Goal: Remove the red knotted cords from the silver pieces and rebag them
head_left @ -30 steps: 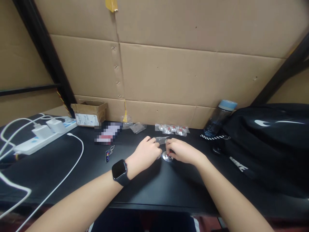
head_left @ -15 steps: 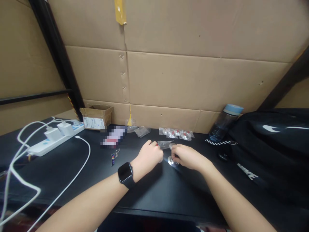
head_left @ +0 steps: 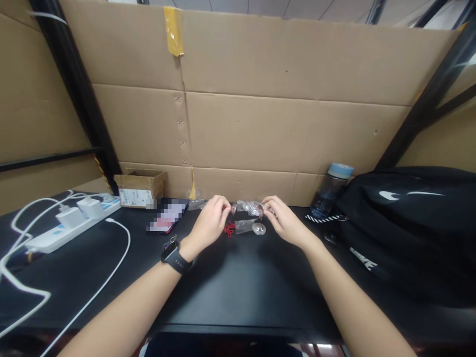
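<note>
My left hand [head_left: 212, 219], with a black watch on its wrist, pinches a small round piece [head_left: 233, 210] seen nearly edge-on. In the fingers of my right hand [head_left: 280, 221] is a shiny round disc [head_left: 261, 212], also turned on edge. Both hands are raised a little over the black table, apart from each other. Between and below them lie a tangle of red cord [head_left: 229, 229], a clear plastic bag [head_left: 244, 226] and a clear round disc [head_left: 259, 228]. Behind the hands, bagged round pieces [head_left: 248, 207] are partly hidden.
To the left are a white power strip [head_left: 44, 241] with cables, an open cardboard box [head_left: 136, 191] and a blurred flat item [head_left: 168, 216]. A water bottle [head_left: 330, 191] and a black backpack [head_left: 405, 223] stand on the right. A cardboard wall [head_left: 241, 129] closes the back.
Both hands have lifted and moved apart, and the shiny disc has come up off the table in my right hand. Red cord and a clear disc now show. The view has tilted upward.
</note>
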Motion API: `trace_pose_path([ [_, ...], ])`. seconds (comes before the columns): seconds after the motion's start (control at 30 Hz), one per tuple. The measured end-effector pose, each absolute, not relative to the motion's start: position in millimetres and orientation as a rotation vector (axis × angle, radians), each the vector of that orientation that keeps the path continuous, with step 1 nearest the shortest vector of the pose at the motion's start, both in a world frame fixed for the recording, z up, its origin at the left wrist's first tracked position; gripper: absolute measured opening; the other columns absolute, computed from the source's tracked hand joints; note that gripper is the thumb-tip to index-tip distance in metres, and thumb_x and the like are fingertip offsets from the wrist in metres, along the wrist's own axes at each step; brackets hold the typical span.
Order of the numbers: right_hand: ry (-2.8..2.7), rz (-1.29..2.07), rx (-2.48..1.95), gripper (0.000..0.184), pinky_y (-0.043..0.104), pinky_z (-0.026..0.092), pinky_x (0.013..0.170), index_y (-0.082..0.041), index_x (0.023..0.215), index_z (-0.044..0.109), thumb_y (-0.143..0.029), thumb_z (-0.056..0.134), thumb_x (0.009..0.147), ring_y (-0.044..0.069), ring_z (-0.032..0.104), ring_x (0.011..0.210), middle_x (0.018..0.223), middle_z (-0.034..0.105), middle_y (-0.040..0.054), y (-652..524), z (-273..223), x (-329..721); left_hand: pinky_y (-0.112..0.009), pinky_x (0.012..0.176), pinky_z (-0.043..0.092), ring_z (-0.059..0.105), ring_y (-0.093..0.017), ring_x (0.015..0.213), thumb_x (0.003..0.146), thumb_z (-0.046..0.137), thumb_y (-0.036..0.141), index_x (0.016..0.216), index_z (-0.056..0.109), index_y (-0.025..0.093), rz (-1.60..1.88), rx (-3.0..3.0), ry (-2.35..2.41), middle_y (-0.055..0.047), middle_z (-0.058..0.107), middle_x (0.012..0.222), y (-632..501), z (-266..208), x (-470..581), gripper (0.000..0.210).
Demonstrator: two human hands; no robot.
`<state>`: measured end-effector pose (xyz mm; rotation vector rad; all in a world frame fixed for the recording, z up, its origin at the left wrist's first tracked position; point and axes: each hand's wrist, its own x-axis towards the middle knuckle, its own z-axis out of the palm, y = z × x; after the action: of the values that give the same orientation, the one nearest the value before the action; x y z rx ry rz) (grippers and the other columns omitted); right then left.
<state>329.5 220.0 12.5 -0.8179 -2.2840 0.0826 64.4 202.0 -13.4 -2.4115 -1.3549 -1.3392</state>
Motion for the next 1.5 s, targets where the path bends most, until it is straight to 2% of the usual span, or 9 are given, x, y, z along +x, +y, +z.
trace_pose_path([
  [0.17,-2.084,0.136,-0.811,0.016,0.035,0.045,0.094,-0.021,0.09,0.051,-0.021,0.04,0.101,0.021,0.057,0.101,0.105,0.057,0.0101,216,4,310,-0.036,0.092,0.044,0.054,-0.02,0.097,0.104,0.038,0.027,0.094,0.053,0.019,-1.53,-2.37,-1.361,-0.006,0.056,0.098,209,-20,64,0.02],
  [0.27,-2.041,0.189,-0.809,0.017,0.035,0.044,0.098,-0.021,0.09,0.051,-0.022,0.04,0.102,0.022,0.056,0.107,0.106,0.058,0.0106,209,-5,295,-0.036,0.095,0.044,0.055,-0.02,0.101,0.104,0.038,0.029,0.094,0.054,0.019,-1.57,-2.426,-1.352,-0.006,0.056,0.101,206,-25,73,0.021],
  [0.5,-1.935,0.418,-0.816,0.016,0.038,0.049,0.098,-0.021,0.091,0.053,-0.029,0.044,0.101,0.023,0.058,0.113,0.117,0.059,0.0119,202,-17,281,-0.039,0.102,0.043,0.053,-0.021,0.116,0.104,0.041,0.03,0.096,0.055,0.021,-1.549,-2.562,-1.332,-0.008,0.055,0.114,193,-31,92,0.018],
  [0.67,-1.783,0.882,-0.756,0.022,0.033,0.06,0.073,-0.022,0.096,0.054,-0.043,0.05,0.099,0.018,0.068,0.088,0.126,0.058,0.0099,203,-27,277,-0.041,0.101,0.043,0.053,-0.022,0.117,0.104,0.04,0.03,0.094,0.056,0.021,-1.498,-2.563,-1.368,-0.008,0.055,0.116,190,-32,95,0.02],
  [0.83,-1.617,1.149,-0.72,0.031,0.032,0.063,0.069,-0.02,0.091,0.054,-0.05,0.062,0.091,0.013,0.07,0.072,0.122,0.061,0.0078,204,-30,273,-0.041,0.101,0.043,0.053,-0.021,0.115,0.103,0.042,0.029,0.095,0.056,0.021,-1.504,-2.527,-1.405,-0.007,0.055,0.116,191,-33,94,0.018],
  [1.03,-1.56,1.185,-0.668,0.032,0.029,0.062,0.065,-0.021,0.093,0.056,-0.05,0.067,0.088,0.013,0.071,0.069,0.107,0.065,0.0048,208,-33,273,-0.04,0.098,0.044,0.055,-0.021,0.111,0.103,0.043,0.032,0.094,0.057,0.022,-1.556,-2.543,-1.373,-0.007,0.058,0.112,192,-32,93,0.02],
  [1.2,-1.556,1.204,-0.656,0.04,0.031,0.063,0.069,-0.026,0.12,0.061,-0.046,0.069,0.086,0.014,0.072,0.073,0.122,0.066,0.0076,210,-31,275,-0.039,0.096,0.045,0.056,-0.021,0.11,0.103,0.044,0.034,0.093,0.058,0.022,-1.55,-2.557,-1.356,-0.007,0.059,0.111,191,-30,92,0.021],
  [1.4,-1.532,1.276,-0.725,0.045,0.034,0.063,0.07,-0.02,0.12,0.069,-0.048,0.073,0.084,0.019,0.074,0.075,0.108,0.072,0.0088,210,-25,279,-0.039,0.097,0.044,0.056,-0.021,0.109,0.102,0.046,0.034,0.094,0.06,0.022,-1.489,-2.529,-1.411,-0.006,0.059,0.113,190,-28,92,0.02],
  [1.5,-1.564,1.265,-0.701,0.05,0.036,0.063,0.075,-0.022,0.122,0.068,-0.042,0.08,0.078,0.02,0.074,0.08,0.119,0.07,0.0099,210,-26,280,-0.038,0.096,0.044,0.056,-0.02,0.108,0.102,0.046,0.033,0.094,0.06,0.022,-1.502,-2.54,-1.411,-0.006,0.059,0.112,190,-29,91,0.02],
])
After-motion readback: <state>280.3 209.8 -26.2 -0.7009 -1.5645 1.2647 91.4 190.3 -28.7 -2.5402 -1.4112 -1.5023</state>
